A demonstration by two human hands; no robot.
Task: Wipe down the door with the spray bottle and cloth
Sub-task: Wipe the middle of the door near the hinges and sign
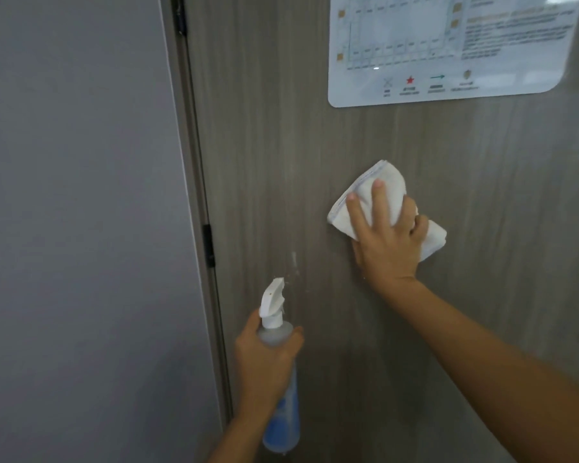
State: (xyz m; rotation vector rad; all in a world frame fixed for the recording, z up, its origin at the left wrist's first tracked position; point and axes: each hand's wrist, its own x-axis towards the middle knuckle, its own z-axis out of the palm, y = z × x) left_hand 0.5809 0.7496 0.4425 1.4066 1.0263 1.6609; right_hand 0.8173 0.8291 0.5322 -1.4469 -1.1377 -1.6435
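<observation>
A folded white cloth (386,208) is pressed flat against the grey wood-grain door (281,162) by the right hand (386,243); two fingers are laid straight across it, while the outer fingers are curled over its right edge, so the grip is partly closed round the fabric. The cloth is judged soft, light and easily bunched, best held spread under the palm with one edge tucked in, as it is here.

Below and to the left of that grip, a clear spray bottle (278,332) with blue liquid low in it is held upright by the left hand (266,365), whose fingers are wrapped round the body just under the white trigger head. The bottle is judged rigid, fairly light and possibly slippery if wet; the neck beneath the trigger would be the surest place to hold it.

A pale streak is seen on the door just above the nozzle. Above the cloth grip, a laminated notice (448,51) is fixed to the door; a floor plan, a red star and an arrow can be made out, but its writing is too blurred to read. No label can be read on the bottle.
</observation>
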